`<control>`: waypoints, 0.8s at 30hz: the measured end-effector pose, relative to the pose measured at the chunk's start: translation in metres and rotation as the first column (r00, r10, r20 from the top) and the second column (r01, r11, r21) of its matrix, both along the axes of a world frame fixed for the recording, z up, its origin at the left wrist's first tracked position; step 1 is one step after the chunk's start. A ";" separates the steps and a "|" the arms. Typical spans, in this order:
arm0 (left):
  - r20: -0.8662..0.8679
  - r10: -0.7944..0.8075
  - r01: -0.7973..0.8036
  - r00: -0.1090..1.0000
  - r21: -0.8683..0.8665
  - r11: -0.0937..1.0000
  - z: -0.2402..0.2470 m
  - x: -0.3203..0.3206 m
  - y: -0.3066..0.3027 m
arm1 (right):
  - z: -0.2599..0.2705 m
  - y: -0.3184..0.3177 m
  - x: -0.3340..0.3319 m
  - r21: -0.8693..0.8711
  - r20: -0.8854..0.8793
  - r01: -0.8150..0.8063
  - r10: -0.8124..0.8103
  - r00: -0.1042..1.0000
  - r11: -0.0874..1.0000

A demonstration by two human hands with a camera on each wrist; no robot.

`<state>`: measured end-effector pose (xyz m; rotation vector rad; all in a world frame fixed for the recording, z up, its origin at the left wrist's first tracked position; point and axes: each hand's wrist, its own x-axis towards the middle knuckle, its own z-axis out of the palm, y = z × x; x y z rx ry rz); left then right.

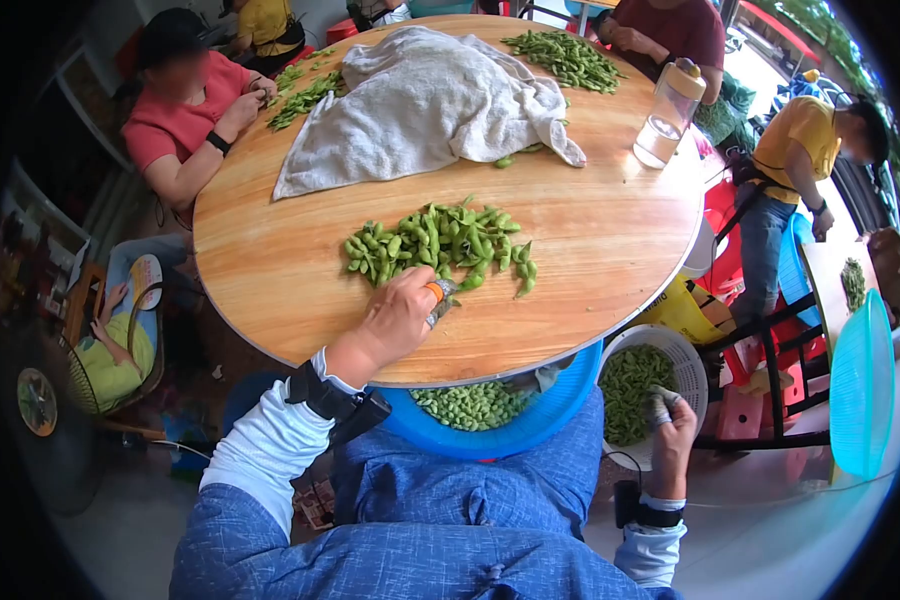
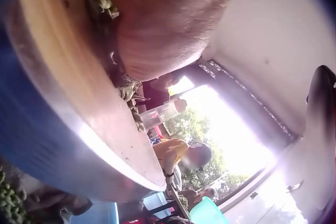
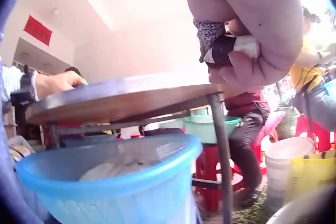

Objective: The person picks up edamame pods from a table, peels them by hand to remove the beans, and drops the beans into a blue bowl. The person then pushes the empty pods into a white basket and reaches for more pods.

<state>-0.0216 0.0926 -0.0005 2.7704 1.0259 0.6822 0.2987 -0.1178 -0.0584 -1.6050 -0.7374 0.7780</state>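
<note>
Green bean pods point(image 1: 425, 240) lie heaped on the round wooden table point(image 1: 590, 260). My left hand point(image 1: 395, 318), with an orange band and grey wrapping on its fingers, reaches the pile's near edge; whether it pinches a pod is unclear. In the left wrist view the palm point(image 2: 163, 24) hides the fingertips. My right hand point(image 1: 673, 435) is over the rim of a white basket point(image 1: 698, 375) holding green pods point(image 1: 630, 390). Its wrapped fingers are curled in the right wrist view, with nothing visible in the hand point(image 3: 249, 29). Shelled beans point(image 1: 470, 405) fill part of a blue basin point(image 1: 560, 400) below the table edge.
A crumpled white towel point(image 1: 420, 110) covers the middle of the table. At the back right stands a clear bottle point(image 1: 665, 120). People sit around the table, with more pods point(image 1: 567, 60) near them. A yellow bag point(image 1: 685, 315) and a teal basket point(image 1: 863, 385) are at the right.
</note>
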 end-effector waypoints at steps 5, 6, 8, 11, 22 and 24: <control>-0.032 0.085 -0.086 0.996 -0.030 0.996 0.005 0.006 -0.009 | 0.041 0.029 -0.073 0.047 -0.149 -0.259 0.263 0.953 0.965; -0.020 0.094 -0.094 0.995 -0.034 0.995 0.005 0.005 -0.015 | 0.052 0.037 -0.087 0.083 -0.189 -0.341 0.351 0.917 0.936; 0.048 0.133 -0.131 0.990 -0.044 0.990 0.009 0.005 -0.029 | 0.055 0.052 -0.108 0.150 -0.296 -0.440 0.465 0.834 0.885; 0.159 0.245 -0.169 0.956 -0.386 0.907 0.003 0.004 -0.047 | 0.052 0.067 -0.133 0.185 -0.403 -0.497 0.526 0.749 0.848; 0.577 0.596 0.584 0.558 -0.784 0.212 0.010 0.016 -0.085 | 0.055 0.068 -0.145 0.227 -0.536 -0.541 0.568 0.625 0.810; 0.558 0.596 0.600 0.578 -0.785 0.153 0.011 0.016 -0.085 | 0.057 0.066 -0.144 0.237 -0.535 -0.553 0.583 0.612 0.799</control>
